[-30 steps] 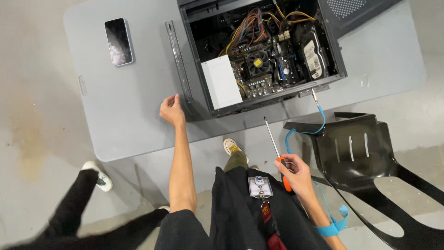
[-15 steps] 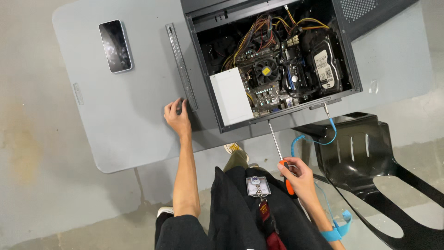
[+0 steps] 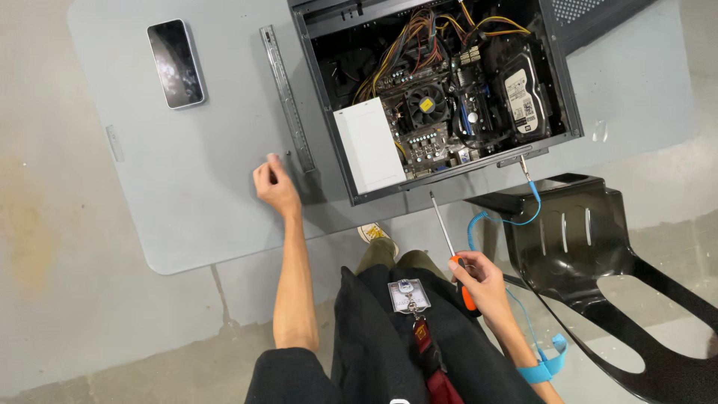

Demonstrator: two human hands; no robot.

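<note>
Screwdriver (image 3: pixel 451 247) sits in the right hand (image 3: pixel 482 280), the fingers curled tight around its orange handle and the thin metal shaft pointing up and slightly left toward the table edge. On that same arm a blue wrist strap (image 3: pixel 542 366) shows, and a blue coiled cord (image 3: pixel 505 221) runs from it up to a clip on the lower right edge of the open computer case (image 3: pixel 441 90). A badge on a lanyard (image 3: pixel 407 295) hangs against the dark clothing between the 2 arms. To the right, near the right hand, stands a black plastic chair (image 3: pixel 591 239).

Farther out, the left hand (image 3: pixel 275 187) rests on the grey table (image 3: pixel 187 202), fingers loosely curled and holding nothing that can be made out, just beside a tiny dark speck, perhaps a screw (image 3: pixel 288 154). A long metal strip (image 3: pixel 286 97) lies just left of the case. Inside the case are a white box (image 3: pixel 370 146), a fan (image 3: pixel 426 105) and bundled coloured wires (image 3: pixel 411 45). A smartphone (image 3: pixel 176 63) lies screen up at the far left corner.
</note>
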